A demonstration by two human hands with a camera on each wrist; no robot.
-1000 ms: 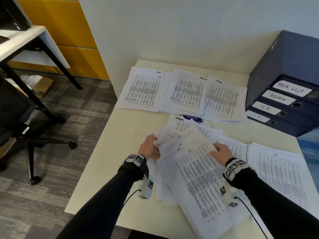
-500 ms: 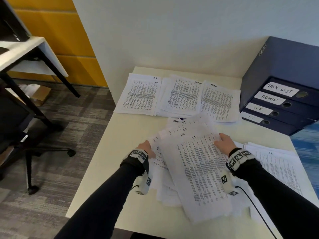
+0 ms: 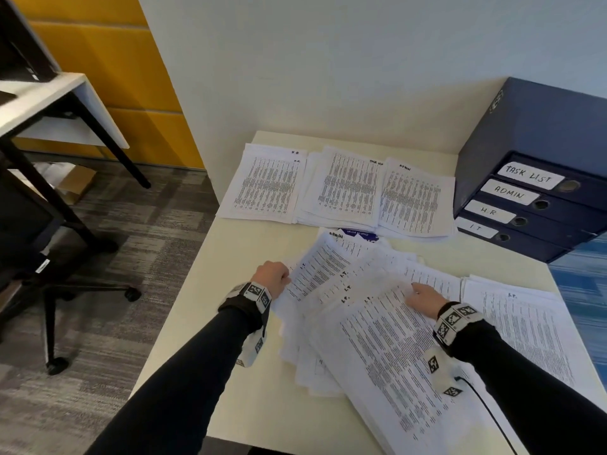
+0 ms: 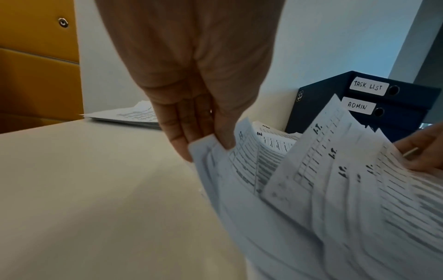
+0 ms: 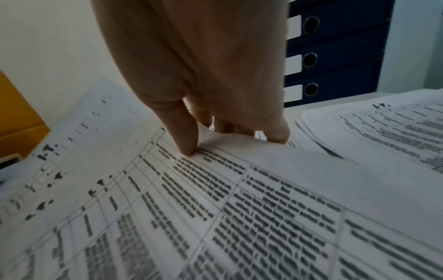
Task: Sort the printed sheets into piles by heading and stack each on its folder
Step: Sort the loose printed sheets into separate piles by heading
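Observation:
A loose fan of printed sheets headed I.T. (image 3: 371, 326) lies across the front of the cream table (image 3: 223, 339). My left hand (image 3: 285, 278) pinches the fan's left corner (image 4: 210, 149) between thumb and fingers. My right hand (image 3: 416, 290) grips the fan's far right edge, thumb on top (image 5: 189, 149) and fingers curled behind the paper. Along the back lie sorted piles: H.R. (image 3: 267, 185), Task List (image 3: 345, 188) and Admin (image 3: 415, 198). Another I.T. pile (image 3: 525, 330) lies to my right. Several dark blue folders (image 3: 538, 198) are stacked at the back right, labelled TASK LIST, ADMIN, HR, IT.
A blue printed item (image 3: 358, 234) shows from under the fan's far edge. The table's left edge drops to grey carpet, where an office chair (image 3: 49, 290) and another desk (image 3: 59, 103) stand. A white wall runs behind the table.
Both hands lifted and gathered the bundle, and it has now spread into a wider fan. My left hand has moved out to the fan's left corner.

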